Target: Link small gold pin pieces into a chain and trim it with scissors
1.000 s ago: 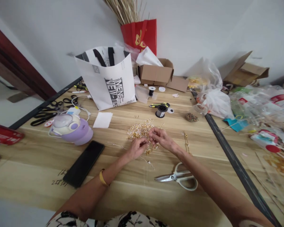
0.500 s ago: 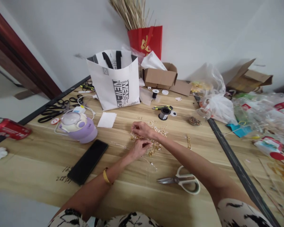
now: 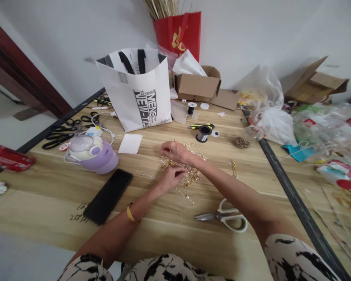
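My left hand (image 3: 172,177) is closed in a pinch at the near left side of a pile of thin gold and silver chains (image 3: 194,171). Just beyond it, my right hand (image 3: 175,151) reaches across the pile, its fingers curled together at the far left side. Whatever either hand pinches is too small to make out. A short chain with a small ornament (image 3: 187,197) trails on the wood below my left hand. Right of the pile lies a separate gold chain (image 3: 234,169). White-handled scissors (image 3: 222,216) rest nearer to me, under my right forearm's side.
A black phone (image 3: 108,197) and a purple-and-white device (image 3: 92,154) lie left. Behind stand a white tote bag (image 3: 143,97), a cardboard box (image 3: 197,86), a wire spool (image 3: 204,134) and a yellow cutter (image 3: 200,126). Plastic bottles (image 3: 330,125) crowd the right; a red can (image 3: 8,158) lies far left.
The view has tilted slightly down, so the far objects sit higher in the picture. Both hands stay at the chain pile with nearly the same closed pose.
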`<state>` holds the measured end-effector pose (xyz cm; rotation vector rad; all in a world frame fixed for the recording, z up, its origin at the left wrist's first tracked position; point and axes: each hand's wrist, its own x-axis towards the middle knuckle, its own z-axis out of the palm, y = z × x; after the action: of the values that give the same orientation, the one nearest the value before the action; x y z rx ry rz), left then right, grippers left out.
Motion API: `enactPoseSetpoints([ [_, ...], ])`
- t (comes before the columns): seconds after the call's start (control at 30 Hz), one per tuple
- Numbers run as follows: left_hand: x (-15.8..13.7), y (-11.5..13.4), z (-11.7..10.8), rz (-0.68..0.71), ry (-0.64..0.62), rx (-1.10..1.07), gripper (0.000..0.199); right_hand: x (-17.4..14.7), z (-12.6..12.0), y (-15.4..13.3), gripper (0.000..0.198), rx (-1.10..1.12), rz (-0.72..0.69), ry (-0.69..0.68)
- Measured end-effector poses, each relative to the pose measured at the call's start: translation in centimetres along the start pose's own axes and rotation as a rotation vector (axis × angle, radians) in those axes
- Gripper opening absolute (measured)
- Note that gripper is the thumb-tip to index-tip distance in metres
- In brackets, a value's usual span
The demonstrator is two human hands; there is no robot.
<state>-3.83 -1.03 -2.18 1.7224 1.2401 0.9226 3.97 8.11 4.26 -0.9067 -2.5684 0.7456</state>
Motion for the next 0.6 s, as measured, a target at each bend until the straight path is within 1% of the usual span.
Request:
enactPoseSetpoints([
  [0.07, 0.0, 0.1, 0.1, -0.006, -0.004, -0.005, 0.020, -1.9, -1.1, 0.3, 0.013, 0.011, -0.010, 0.042],
  [0.2, 0.1, 0.6, 0.3, -0.020, -0.022, -0.044, 0.019, -6.6, -2.7, 0.9, 0.013, 0.156, 0.023, 0.119],
  [0.33, 0.1, 0.9, 0.6, -0.059, -0.051, -0.141, 0.021, -10.6, -3.2, 1.7, 0.014, 0.285, 0.088, 0.121],
  [0.47, 0.2, 1.0, 0.7, -0.077, -0.075, -0.198, 0.024, -12.5, -2.8, 3.0, 0.018, 0.344, 0.145, 0.128],
  [0.53, 0.2, 1.1, 0.7, -0.062, -0.082, -0.187, 0.023, -12.7, -2.5, 3.4, 0.017, 0.451, 0.171, 0.118],
  [0.6, 0.2, 1.1, 0.7, -0.035, -0.087, -0.178, 0.021, -12.4, -2.4, 3.5, 0.017, 0.612, 0.168, 0.087],
])
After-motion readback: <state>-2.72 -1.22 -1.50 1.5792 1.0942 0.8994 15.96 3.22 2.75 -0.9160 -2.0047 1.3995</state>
